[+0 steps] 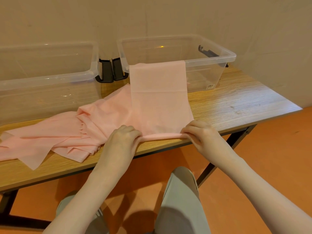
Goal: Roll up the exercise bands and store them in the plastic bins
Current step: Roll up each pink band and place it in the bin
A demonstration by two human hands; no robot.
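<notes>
Pink band [160, 98] laid flat across table [236, 105], far end draped over front rim of right bin [211, 55], near end at table's front edge. Left hand [125, 137] and right hand [199, 132] each grasping near end, fingers curled over small fold of it, one at each corner. Heap of more pink bands [55, 135] spread over table's left half, touching the laid-out band. Left bin [50, 78] at table's back left corner. Both bins clear, side by side, black latches [111, 70] between them.
</notes>
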